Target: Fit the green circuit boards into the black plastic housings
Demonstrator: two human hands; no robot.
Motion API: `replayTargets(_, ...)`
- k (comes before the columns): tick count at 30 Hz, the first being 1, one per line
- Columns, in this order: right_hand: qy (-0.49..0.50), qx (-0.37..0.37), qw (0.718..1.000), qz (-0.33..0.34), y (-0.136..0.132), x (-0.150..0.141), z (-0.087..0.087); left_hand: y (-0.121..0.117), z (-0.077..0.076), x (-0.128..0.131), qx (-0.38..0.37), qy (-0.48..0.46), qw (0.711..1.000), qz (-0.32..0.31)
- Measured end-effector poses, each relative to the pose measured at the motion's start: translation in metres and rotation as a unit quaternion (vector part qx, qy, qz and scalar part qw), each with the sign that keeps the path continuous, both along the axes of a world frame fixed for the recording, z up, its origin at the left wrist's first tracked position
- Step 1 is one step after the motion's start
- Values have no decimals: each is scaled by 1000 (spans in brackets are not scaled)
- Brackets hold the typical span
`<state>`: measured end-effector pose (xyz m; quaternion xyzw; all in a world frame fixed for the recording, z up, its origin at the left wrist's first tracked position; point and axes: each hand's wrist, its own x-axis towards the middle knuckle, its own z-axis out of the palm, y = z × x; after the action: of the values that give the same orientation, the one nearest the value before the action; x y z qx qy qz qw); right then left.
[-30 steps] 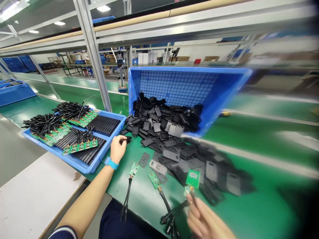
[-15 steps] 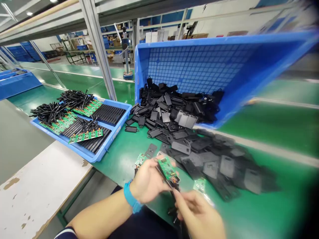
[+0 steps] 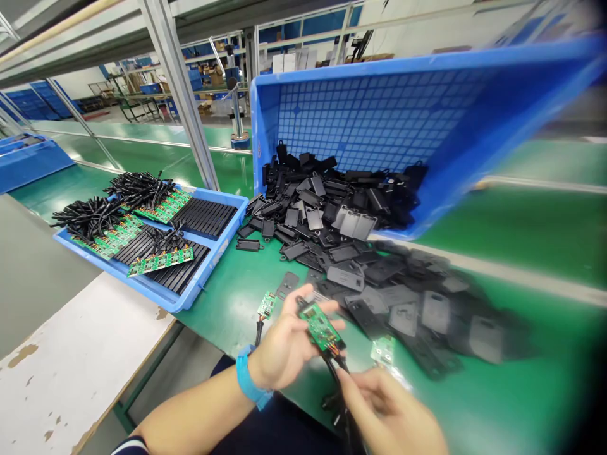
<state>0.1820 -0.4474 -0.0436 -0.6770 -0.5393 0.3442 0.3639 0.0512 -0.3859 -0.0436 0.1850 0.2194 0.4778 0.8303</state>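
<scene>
A green rectangular circuit board (image 3: 319,325) was clasped in the left hand (image 3: 287,342). Its thin black cables (image 3: 331,368) were pinched by the right hand (image 3: 386,404).

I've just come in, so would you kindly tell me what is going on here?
A person's left hand holds a green circuit board over a black casing, while the right hand pinches its black cables. Other boards lie on the green table to either side. Beyond, black parts heap out of a tipped blue bin; a blue tray on the left holds boards with bundled cables.
</scene>
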Motion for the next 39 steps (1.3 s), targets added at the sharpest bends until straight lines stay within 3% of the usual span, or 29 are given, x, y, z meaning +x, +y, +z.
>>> replayTargets(5, 26, -15, 999, -13, 2, -2, -1, -1, -1, 7, 19, 108, 994, 26)
replayTargets(8, 35, -27, 999, -16, 3, 0, -3, -1, -1, 11, 23, 126, 991, 38)
replayTargets(15, 56, -70, 995, 52, 12, 9, -14, 1, -4, 13, 42, 174, 981, 71)
replayTargets(21, 110, -41, 992, 50, 14, 8, -15, 1, -6, 14, 92, 260, 957, 89)
replayTargets(25, 87, 12, 993, 74, 15, 7, -13, -2, 0, 13, 90, 289, 950, 78)
replayTargets(29, 62, 39, 997, 34, 12, 3, -14, -5, 5, 13, 84, 303, 947, 66)
replayTargets(32, 79, 19, 997, 18, 10, 2, -17, -9, 5, 15, 86, 304, 945, 81)
replayTargets(39, 121, -37, 992, 24, 11, -6, -14, -23, 2, 11, 146, 396, 897, 131)
